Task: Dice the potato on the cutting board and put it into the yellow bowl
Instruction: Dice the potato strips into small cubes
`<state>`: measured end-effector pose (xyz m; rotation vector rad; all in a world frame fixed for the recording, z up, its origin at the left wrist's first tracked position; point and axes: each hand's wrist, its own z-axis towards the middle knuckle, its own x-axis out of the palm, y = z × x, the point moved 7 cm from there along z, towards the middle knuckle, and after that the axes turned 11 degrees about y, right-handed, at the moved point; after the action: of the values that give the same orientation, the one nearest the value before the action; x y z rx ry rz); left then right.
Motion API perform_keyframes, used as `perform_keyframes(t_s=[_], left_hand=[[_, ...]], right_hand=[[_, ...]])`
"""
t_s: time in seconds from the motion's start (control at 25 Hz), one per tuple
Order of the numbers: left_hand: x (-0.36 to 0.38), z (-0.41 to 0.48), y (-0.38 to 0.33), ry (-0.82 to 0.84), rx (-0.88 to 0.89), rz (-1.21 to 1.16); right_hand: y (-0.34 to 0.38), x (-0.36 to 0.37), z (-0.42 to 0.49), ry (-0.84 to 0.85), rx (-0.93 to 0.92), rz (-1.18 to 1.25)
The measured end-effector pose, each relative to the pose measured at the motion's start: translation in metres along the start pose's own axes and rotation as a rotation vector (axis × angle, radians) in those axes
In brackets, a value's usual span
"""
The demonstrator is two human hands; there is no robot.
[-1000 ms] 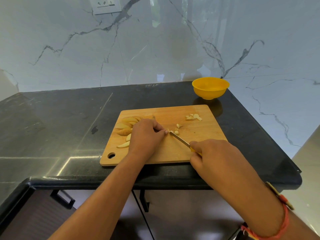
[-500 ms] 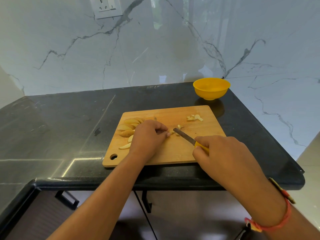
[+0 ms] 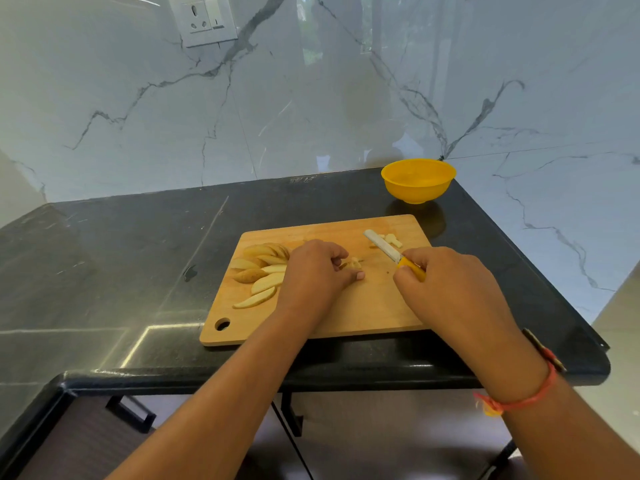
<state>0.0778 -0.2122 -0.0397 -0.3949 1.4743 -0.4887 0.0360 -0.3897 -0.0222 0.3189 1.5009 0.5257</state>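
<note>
A wooden cutting board (image 3: 363,313) lies on the black counter. Several potato wedges (image 3: 263,271) are fanned out on its left part. My left hand (image 3: 315,271) sits mid-board, fingers curled round a small potato piece (image 3: 354,263). My right hand (image 3: 446,282) grips the yellow handle of a knife (image 3: 384,245); the blade points up-left, its tip next to a little pile of diced potato (image 3: 393,240) near the board's far right corner. The yellow bowl (image 3: 418,180) stands beyond the board at the back right; I see nothing in it.
The black counter (image 3: 121,271) runs left and ends in an edge just below the board, with another edge close on the right. A marble wall with a socket plate (image 3: 202,20) rises behind. Cabinet handles (image 3: 131,414) show under the counter.
My right hand has swung the knife away from my left hand, up and right toward the diced pile. My left hand stayed mid-board on the piece.
</note>
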Motion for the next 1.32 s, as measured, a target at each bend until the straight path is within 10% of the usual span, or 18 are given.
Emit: perform_keyframes(t_s=[1.32], left_hand=[[-0.071, -0.025, 0.089, -0.112, -0.013, 0.099]], right_hand=[[0.045, 0.045, 0.017, -0.070, -0.175, 0.054]])
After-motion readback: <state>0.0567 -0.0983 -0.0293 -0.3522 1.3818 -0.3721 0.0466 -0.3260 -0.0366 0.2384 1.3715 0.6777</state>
